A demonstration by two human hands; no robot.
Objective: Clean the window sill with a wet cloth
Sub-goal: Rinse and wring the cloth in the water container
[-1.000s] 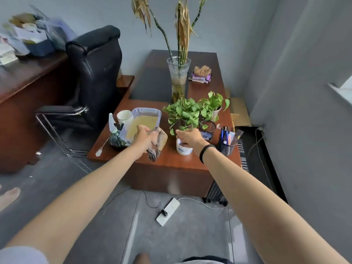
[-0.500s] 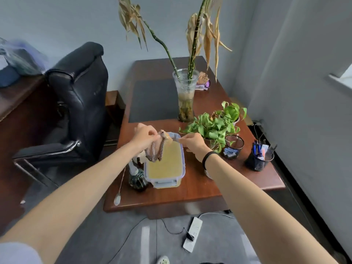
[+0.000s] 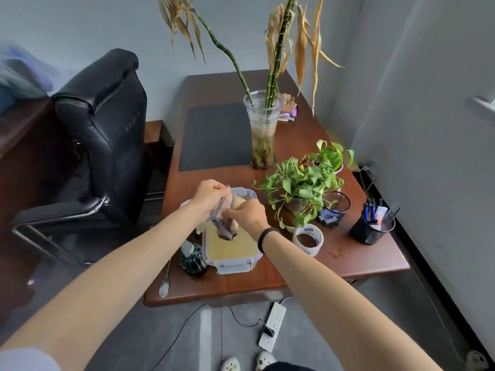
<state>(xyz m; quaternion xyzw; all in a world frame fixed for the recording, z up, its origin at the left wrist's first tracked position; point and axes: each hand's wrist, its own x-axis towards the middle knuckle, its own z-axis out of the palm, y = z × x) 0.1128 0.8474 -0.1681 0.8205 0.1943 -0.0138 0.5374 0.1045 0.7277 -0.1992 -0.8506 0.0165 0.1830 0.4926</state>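
A patterned grey-and-white cloth (image 3: 223, 226) hangs bunched over a clear plastic tub (image 3: 232, 263) of yellowish water on the brown desk (image 3: 348, 253). My left hand (image 3: 209, 195) grips the cloth's upper end. My right hand (image 3: 247, 214), with a black band on its wrist, pinches the cloth lower down; the tail dangles just above the water. The white window sill (image 3: 482, 105) shows only as a sliver at the far right edge.
A dark spray bottle (image 3: 193, 259), a spoon (image 3: 164, 282), a tape roll (image 3: 308, 241), potted green plants (image 3: 302, 183), a glass vase (image 3: 263, 129), pen holders (image 3: 372, 226) and a black mat (image 3: 214, 135) crowd the desk. A black office chair (image 3: 104, 135) stands left. A power strip (image 3: 272, 328) lies on the floor.
I have come closer to the desk. The cloth has moved from beside the tub to over it, and my right hand has left the tape roll and taken hold of the cloth.
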